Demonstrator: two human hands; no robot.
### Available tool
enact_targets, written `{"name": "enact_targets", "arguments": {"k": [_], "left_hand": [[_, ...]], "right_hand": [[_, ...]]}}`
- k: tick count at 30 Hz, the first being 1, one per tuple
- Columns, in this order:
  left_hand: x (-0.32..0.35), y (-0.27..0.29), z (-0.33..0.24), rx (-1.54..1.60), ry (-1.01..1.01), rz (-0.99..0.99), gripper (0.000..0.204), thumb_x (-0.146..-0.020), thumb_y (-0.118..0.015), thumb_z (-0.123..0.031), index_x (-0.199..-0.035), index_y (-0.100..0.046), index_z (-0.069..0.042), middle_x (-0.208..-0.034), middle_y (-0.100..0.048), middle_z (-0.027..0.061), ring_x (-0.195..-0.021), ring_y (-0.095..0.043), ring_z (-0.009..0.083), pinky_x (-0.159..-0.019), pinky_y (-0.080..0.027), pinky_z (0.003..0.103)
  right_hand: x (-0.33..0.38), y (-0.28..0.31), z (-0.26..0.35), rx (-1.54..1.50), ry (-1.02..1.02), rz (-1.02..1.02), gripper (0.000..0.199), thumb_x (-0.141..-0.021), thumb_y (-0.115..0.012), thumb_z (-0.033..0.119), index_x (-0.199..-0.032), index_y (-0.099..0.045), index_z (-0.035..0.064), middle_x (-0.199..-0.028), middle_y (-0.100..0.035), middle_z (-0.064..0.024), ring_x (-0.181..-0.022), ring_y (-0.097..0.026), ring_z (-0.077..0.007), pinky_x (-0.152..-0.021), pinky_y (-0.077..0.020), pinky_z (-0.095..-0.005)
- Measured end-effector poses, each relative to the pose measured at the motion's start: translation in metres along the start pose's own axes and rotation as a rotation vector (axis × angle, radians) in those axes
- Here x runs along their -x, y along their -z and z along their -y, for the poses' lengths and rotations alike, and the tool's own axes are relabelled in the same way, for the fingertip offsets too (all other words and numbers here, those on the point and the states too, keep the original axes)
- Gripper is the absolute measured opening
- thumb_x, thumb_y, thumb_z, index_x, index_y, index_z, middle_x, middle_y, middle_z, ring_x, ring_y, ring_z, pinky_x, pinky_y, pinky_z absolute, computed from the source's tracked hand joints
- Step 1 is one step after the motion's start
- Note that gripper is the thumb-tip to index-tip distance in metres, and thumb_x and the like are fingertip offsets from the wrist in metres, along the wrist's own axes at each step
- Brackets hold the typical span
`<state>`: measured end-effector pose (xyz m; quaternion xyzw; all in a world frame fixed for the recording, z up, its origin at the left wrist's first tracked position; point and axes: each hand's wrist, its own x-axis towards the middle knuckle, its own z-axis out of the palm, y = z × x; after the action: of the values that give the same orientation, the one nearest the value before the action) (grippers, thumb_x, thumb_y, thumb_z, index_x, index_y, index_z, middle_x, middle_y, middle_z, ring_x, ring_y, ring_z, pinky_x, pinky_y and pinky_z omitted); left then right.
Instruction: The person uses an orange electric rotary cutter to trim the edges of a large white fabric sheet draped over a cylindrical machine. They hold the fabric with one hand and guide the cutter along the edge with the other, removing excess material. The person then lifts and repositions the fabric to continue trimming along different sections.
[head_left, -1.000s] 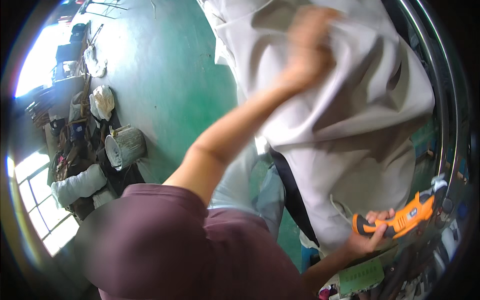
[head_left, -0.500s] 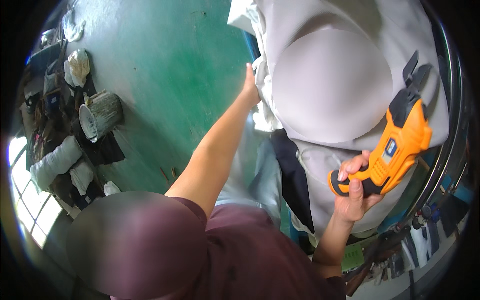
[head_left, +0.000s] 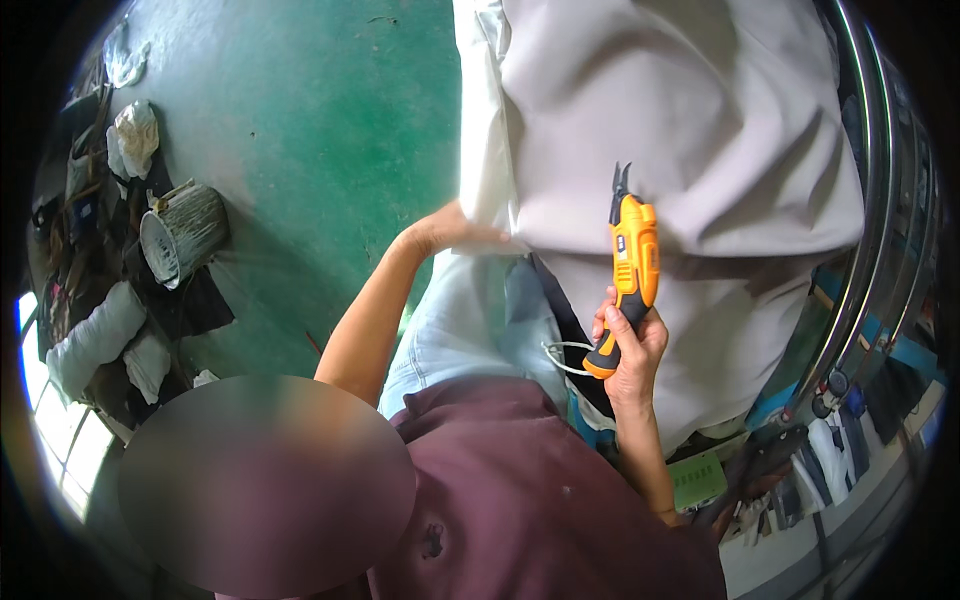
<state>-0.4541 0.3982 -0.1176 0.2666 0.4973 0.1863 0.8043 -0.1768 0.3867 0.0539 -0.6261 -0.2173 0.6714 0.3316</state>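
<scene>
A worker's bare left hand point(head_left: 450, 230) met the white, folded cloth edge point(head_left: 483, 120) of a large, smooth, pale grey sheet point(head_left: 640, 110); blur and folds hid whether its fingers pinched or merely touched. To that hand's right, an orange-and-black, handheld power cutter point(head_left: 636, 255) with a pale cord loop point(head_left: 553, 352) at its butt showed against the sheet, its long axis running away from the worker's body, its short dark blades point(head_left: 619, 182) pointing outward. Contact between blades and sheet could not be told. The bare right hand point(head_left: 638, 362), nearer the cutter, had fingers and thumb clamped around its handle. At far right, shiny metal rails point(head_left: 884, 200) ran alongside.
</scene>
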Motion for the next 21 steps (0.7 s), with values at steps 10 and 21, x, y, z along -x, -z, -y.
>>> {"name": "enact_targets", "arguments": {"k": [10, 21], "left_hand": [[0.053, -0.049, 0.006, 0.04, -0.077, -0.461, 0.033, -0.096, -0.063, -0.031, -0.105, -0.068, 0.0, -0.083, -0.066, -0.0001, -0.075, -0.058, 0.0072, -0.067, -0.048, 0.026], [0.066, -0.08, 0.009, 0.139, -0.302, -0.709, 0.042, -0.094, -0.058, -0.03, -0.109, -0.064, 0.009, -0.087, -0.068, 0.0114, -0.077, -0.062, 0.0154, -0.069, -0.051, 0.033]], "right_hand": [[0.06, 0.02, 0.012, 0.276, 0.026, 0.249, 0.036, -0.098, -0.056, 0.033, -0.098, -0.061, -0.0027, -0.082, -0.062, -0.0078, -0.067, -0.057, -0.0115, -0.063, -0.0466, -0.0246], [0.099, 0.048, -0.006, 0.3, -0.13, 0.333, 0.039, -0.101, -0.052, 0.035, -0.102, -0.06, -0.0032, -0.082, -0.063, -0.0075, -0.066, -0.057, -0.0102, -0.062, -0.0481, -0.0232]]}}
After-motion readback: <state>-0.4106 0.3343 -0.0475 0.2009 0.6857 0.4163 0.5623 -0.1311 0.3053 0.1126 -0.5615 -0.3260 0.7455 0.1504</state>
